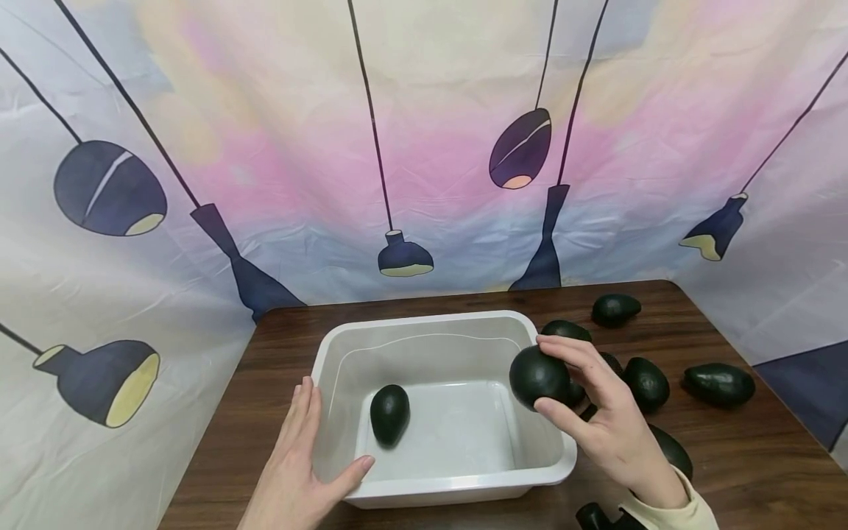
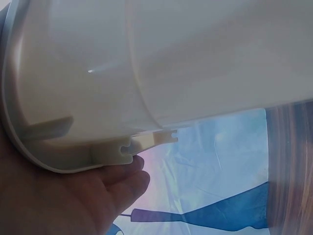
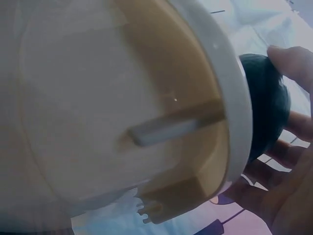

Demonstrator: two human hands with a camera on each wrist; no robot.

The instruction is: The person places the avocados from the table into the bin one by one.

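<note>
A white plastic tub [image 1: 457, 482] stands on the table, with one dark green avocado lying on its floor toward the left. My right hand [image 1: 612, 419] holds another avocado [image 1: 538, 377] above the tub's right rim, thumb and fingers curled round it. In the right wrist view that avocado [image 3: 266, 105] shows beyond the tub's rim [image 3: 239, 112]. On the tub's left side my left hand [image 1: 294, 456] rests against the rim, fingers straight along the outer wall and thumb over the front left corner. The left wrist view shows the fingers [image 2: 129, 188] touching beneath the rim.
Several loose avocados lie right of the tub, among them one at the back [image 1: 616, 309] and one at the far right [image 1: 718, 384]. A black object [image 1: 594, 517] sits at the front edge of view. Behind the wooden table [image 1: 228, 449] hangs a lamp-printed cloth [image 1: 285, 184].
</note>
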